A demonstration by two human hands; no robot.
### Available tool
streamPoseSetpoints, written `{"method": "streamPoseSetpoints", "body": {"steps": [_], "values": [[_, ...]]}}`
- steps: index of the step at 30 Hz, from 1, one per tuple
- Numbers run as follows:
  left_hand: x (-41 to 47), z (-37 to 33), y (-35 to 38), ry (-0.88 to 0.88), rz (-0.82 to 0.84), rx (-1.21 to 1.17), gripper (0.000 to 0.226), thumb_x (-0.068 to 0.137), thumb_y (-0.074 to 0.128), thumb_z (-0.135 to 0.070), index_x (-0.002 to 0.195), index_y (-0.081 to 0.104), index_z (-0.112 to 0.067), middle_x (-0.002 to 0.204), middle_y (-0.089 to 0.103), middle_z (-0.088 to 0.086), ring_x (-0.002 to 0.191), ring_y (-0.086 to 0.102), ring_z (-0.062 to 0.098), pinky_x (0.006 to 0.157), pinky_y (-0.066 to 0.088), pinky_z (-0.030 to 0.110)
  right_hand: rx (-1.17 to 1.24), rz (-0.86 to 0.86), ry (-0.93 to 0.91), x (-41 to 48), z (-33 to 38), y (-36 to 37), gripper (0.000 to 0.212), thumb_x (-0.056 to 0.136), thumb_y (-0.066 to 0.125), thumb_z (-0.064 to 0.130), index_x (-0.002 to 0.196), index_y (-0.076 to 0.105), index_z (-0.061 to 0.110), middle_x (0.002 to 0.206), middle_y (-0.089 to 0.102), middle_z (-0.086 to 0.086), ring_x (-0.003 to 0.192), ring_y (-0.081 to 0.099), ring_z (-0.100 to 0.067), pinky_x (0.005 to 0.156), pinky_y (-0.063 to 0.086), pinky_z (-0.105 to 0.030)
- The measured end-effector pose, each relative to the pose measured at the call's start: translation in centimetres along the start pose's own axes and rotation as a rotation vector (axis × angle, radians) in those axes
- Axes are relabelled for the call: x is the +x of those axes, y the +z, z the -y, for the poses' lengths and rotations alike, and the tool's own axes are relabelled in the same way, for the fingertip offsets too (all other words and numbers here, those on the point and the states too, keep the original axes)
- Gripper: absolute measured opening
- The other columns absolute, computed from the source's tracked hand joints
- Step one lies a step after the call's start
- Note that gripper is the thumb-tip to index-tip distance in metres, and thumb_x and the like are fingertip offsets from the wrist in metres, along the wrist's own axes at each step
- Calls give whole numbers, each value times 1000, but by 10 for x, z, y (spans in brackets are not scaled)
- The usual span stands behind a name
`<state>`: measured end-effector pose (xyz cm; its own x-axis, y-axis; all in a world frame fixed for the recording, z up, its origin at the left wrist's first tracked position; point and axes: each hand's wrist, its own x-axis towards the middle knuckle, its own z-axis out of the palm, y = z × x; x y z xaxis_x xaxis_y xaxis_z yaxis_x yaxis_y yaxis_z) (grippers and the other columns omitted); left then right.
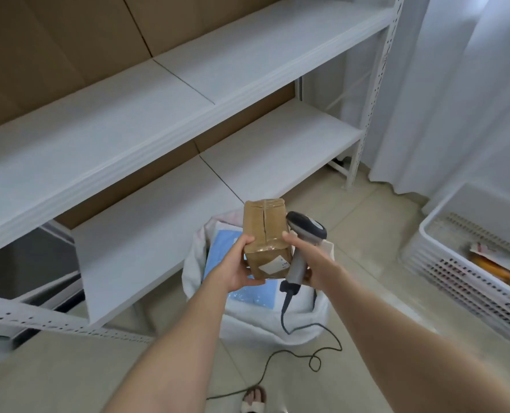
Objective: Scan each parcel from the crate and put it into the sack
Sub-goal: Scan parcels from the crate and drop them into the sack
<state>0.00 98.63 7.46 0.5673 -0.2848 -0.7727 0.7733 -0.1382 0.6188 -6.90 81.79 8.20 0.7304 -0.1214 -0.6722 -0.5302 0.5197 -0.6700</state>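
Closest to me, at the bottom edge, I see a sandalled foot (253, 399) on the tiled floor, with a dark cable (295, 350) looping past it and running up to the scanner (305, 231). Both bare forearms reach forward from there. The left hand (238, 268) cups the near left corner of the parcel (265, 231), a small brown taped box, with the thumb on top and the fingers curled beneath. The right hand (310, 257) is wrapped around the scanner's grey handle, its thumb stretched out to touch the parcel's right edge; the scanner's head sits just beside that side of the box. A white label (270, 268) shows on the parcel's near face. The parcel is held above the open mouth of the white sack (277, 326), which stands on the floor and has a pale blue mailer (218, 248) inside. To the right stands the white slatted crate (444, 263) with a few packets (492, 263) in it. Beyond are white metal shelves (158, 123) backed by brown cardboard (54, 55), and a white curtain (456, 84) at far right
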Motion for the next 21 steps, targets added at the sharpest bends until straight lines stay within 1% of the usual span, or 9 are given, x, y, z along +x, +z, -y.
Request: {"method": "streamPoseSetpoints", "body": {"steps": [5,7,9,10,12,14,16,19,21], "values": [[44,-10,-86,-59,-2,148,62,80,51,-70,116,62,-21,120,65,10,112,58,25,103,40,49,39,-104,51,66,-34,74,26,80,76,18,103,65,13,94,71,-13,80,70,-29,59,58,-37],[69,-16,-116,42,-214,175,79,74,48,-79,127,57,-21,125,61,10,119,54,29,106,39,47,48,-149,16,93,-44,97,20,82,73,14,101,66,14,90,71,-11,76,69,-26,60,57,-34],[100,-20,-152,130,-546,428,74,79,57,-67,136,47,-21,133,53,12,122,49,31,104,40,42,7,-160,-25,122,-54,115,19,81,73,11,99,68,13,85,72,-8,71,69,-21,60,56,-30],[116,-17,-172,110,-681,599,76,79,64,-57,140,41,-19,136,48,14,125,46,33,102,40,41,-34,-156,-34,137,-61,121,20,79,74,10,99,69,12,84,72,-7,70,70,-18,57,55,-27],[147,-3,-202,-16,-745,767,87,76,72,-45,145,29,-12,139,43,17,128,43,35,101,39,41,-156,-148,-28,164,-78,132,26,76,76,8,100,67,8,88,71,-8,74,68,-18,59,54,-25],[177,18,-218,-128,-667,724,84,80,71,-35,144,26,-3,141,44,19,126,47,35,100,44,40,-356,-183,-24,186,-98,140,30,73,76,10,100,64,8,87,66,-5,76,63,-18,67,53,-28],[200,34,-227,-129,-595,556,54,89,59,-17,136,41,4,133,53,23,117,56,34,97,48,43,-475,-219,-44,203,-116,150,36,70,80,18,99,59,17,85,65,3,75,61,-11,68,52,-27],[212,42,-235,-37,-607,297,30,93,49,-9,116,62,3,117,64,23,108,62,34,94,50,47,-441,-245,-126,219,-130,167,54,64,86,34,108,58,21,98,66,6,91,64,-14,78,54,-32],[202,33,-240,92,-701,186,22,91,53,-12,103,67,0,99,67,15,95,63,30,90,50,37,-481,-282,-87,226,-133,176,58,65,85,35,112,55,21,102,65,4,95,63,-17,81,53,-35]]}}
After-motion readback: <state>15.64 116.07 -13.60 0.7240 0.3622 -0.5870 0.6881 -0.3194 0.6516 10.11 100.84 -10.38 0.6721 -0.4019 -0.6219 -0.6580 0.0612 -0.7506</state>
